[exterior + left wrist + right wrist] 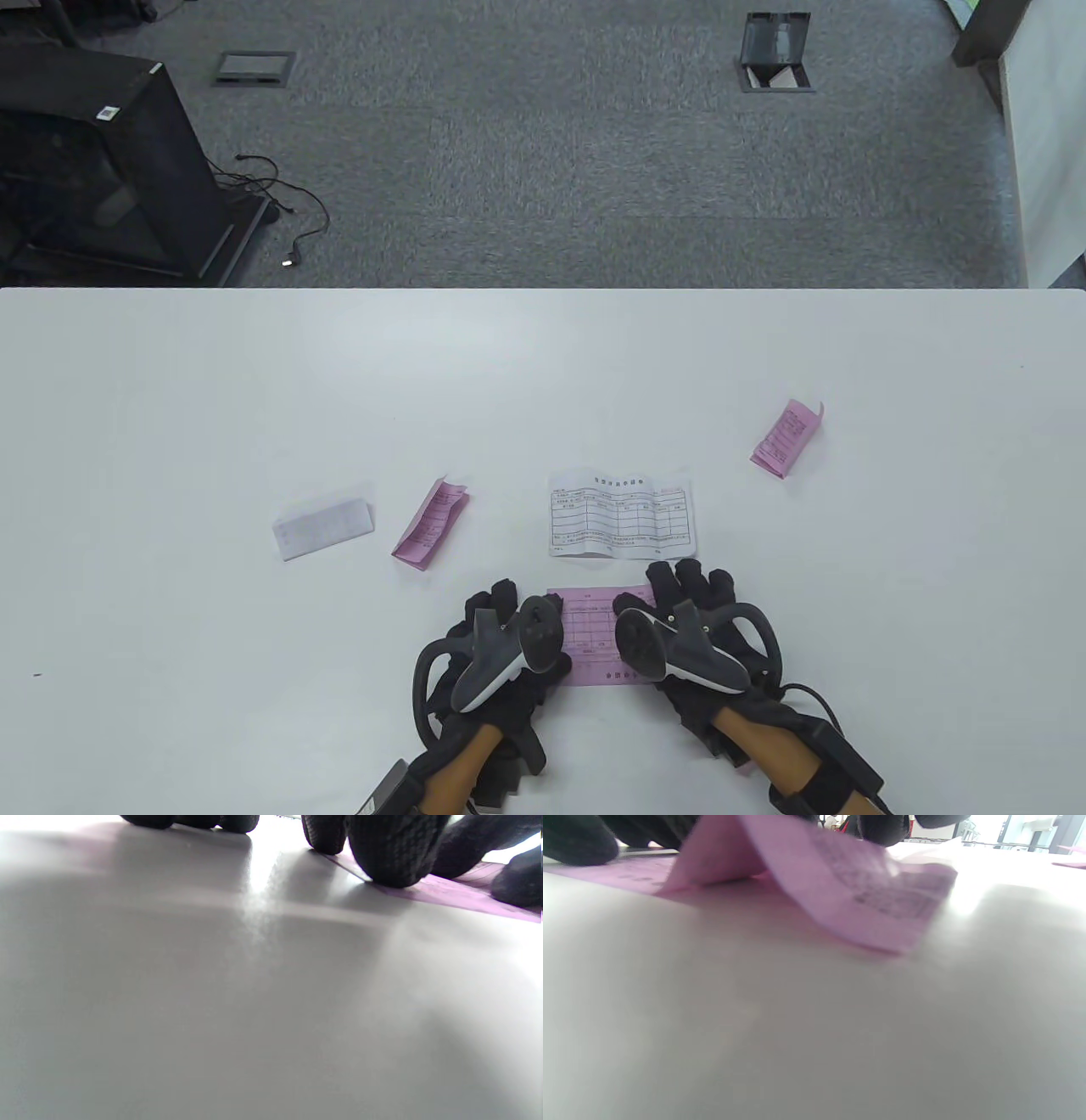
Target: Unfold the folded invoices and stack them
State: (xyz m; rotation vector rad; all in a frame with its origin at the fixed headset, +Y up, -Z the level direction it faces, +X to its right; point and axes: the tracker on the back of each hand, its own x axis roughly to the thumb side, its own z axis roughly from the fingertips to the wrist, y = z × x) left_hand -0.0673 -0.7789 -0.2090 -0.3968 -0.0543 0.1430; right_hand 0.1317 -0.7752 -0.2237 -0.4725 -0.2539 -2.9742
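— Which step is seen at the near edge of the white table [170, 424]?

— A pink invoice [594, 632] is being opened out. It is pressed to the table by the fingertips [392, 853] of the left hand [501, 645], while its right part, raised like a tent in the right wrist view, is lifted by the right hand [696, 637]. Whether that grip is pinched on the paper or merely laid on it cannot be told.

— And what is called for next?

— The raised flap is judged to need flattening; the sheet would then be laid on the unfolded white invoice [621, 516] just beyond. Three slips are left folded: two pink [431, 522] [786, 437], one white [322, 526].

— How is the sheet described?

— Thin, creased, printed with a grid.
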